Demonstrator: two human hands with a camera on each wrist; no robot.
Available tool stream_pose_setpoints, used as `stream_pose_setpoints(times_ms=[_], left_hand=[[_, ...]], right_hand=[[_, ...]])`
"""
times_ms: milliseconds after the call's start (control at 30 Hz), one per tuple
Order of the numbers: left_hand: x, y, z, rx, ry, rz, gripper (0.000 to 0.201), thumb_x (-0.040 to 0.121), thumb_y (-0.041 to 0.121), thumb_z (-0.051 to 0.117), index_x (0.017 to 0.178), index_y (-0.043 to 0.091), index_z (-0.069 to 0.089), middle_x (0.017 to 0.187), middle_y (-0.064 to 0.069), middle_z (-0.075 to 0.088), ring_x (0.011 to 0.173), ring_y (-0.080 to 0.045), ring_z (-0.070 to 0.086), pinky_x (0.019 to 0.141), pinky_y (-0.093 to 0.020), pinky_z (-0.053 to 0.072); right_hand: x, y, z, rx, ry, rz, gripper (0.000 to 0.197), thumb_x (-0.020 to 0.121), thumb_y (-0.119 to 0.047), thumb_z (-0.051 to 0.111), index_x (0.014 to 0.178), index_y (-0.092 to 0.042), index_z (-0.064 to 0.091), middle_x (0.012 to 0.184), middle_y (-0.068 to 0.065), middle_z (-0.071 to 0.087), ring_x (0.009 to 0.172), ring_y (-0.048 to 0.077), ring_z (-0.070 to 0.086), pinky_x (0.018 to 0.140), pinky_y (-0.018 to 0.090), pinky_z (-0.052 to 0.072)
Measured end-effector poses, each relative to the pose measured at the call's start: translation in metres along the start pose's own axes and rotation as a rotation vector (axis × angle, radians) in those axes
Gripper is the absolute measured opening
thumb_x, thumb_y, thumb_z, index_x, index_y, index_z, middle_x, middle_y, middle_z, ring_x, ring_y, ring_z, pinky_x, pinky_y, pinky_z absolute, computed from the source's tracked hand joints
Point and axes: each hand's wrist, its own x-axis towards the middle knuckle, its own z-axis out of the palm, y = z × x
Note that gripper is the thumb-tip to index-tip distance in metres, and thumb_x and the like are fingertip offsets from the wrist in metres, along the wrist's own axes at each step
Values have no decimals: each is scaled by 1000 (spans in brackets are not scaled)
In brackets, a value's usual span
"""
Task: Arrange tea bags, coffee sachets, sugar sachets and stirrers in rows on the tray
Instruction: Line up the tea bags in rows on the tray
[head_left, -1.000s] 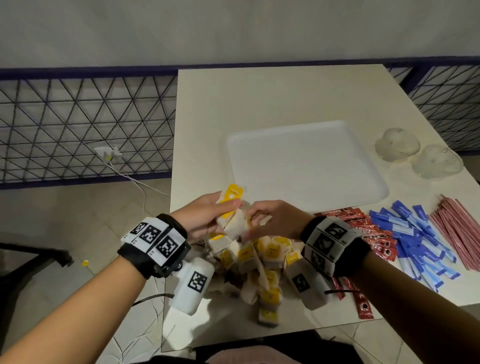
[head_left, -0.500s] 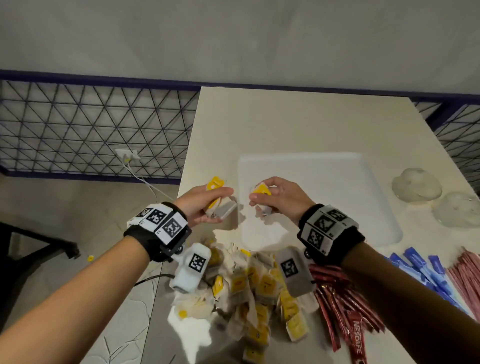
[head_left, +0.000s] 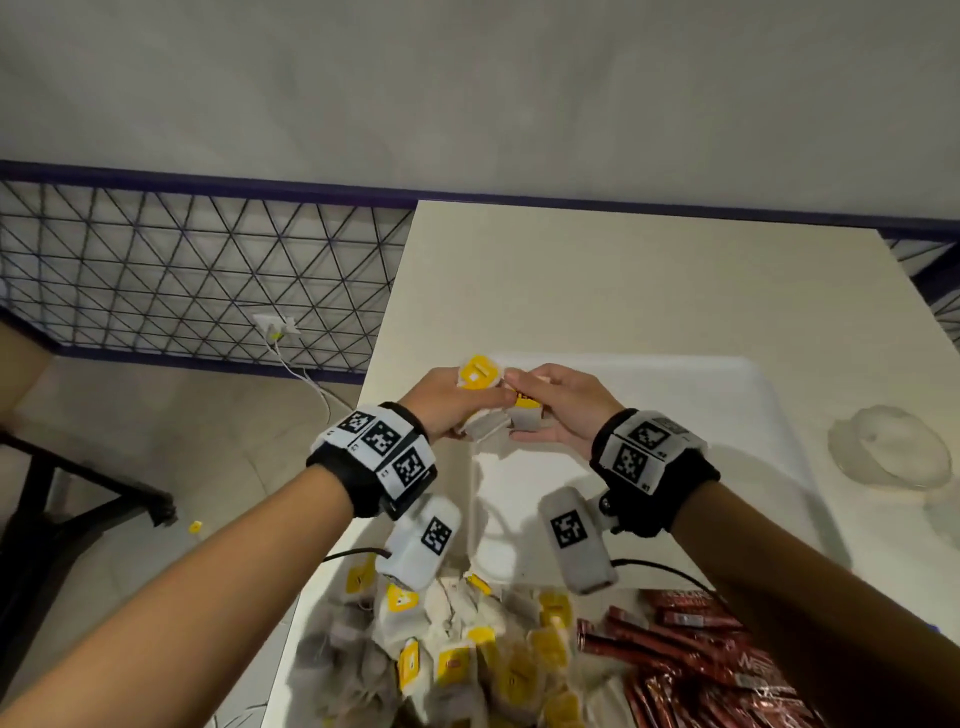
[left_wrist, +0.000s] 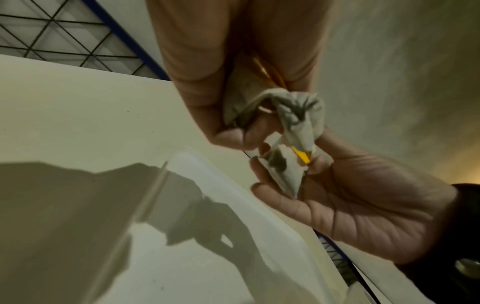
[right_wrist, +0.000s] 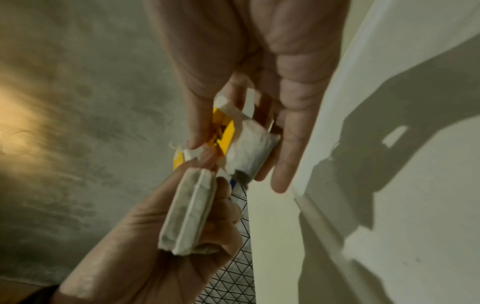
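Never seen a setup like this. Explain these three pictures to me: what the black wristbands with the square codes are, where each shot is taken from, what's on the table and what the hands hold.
No machine here: a person works bare-handed. The coded black bands carry small cameras. The wide picture comes from a head-worn camera looking down; the other two look along each wrist at the fingers.

The left hand grips a tea bag with a yellow tag. The right hand pinches a second tea bag. Both meet above the near left corner of the white tray, which looks bare where visible.

On the table, nearest the person, lie a pile of tea bags and red coffee sachets. At the right sits a clear rounded plastic thing; I cannot tell what.
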Motion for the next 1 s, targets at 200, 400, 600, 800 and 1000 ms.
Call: stream_pose_setpoints(times_ms=[200,400,600,800,1000], left_hand=[[32,-8,-15,58,67,-125,8,81,14,71,79,16,63,67,3,57,52,-5,51,37,-10,33],[55,-14,-30,65,-15,76,24,82,4,67,94,24,63,78,10,62,68,2,58,68,-9,45],[77,-22,-32,-69,-43,11,15,86,-6,57,78,7,61,58,13,66,55,5,59,59,-8,46],[90,-31,-37,-28,-21,-113,9,86,9,63,78,10,63,72,2,59,61,-6,55,62,-15,44],[104,-37,-36,-12,0,-209,12,81,10,69,71,6,65,65,-4,58,56,-15,52,63,-26,44]], right_hand=[[36,-1,-10,-292,40,-22,12,83,-8,67,74,-11,59,76,8,52,70,15,49,65,19,43],[55,0,-9,-482,-15,-61,20,82,-14,68,65,-19,58,59,-2,49,53,11,41,55,18,34],[76,4,-8,-330,16,-55,19,84,-5,64,67,-10,57,39,-7,51,35,1,46,43,12,40],[90,1,-10,-154,-2,-20,10,83,8,60,89,2,57,55,6,62,39,7,58,51,17,54],[107,0,-12,-323,-62,15,9,87,6,56,83,-3,58,70,12,57,40,7,59,52,20,54]])
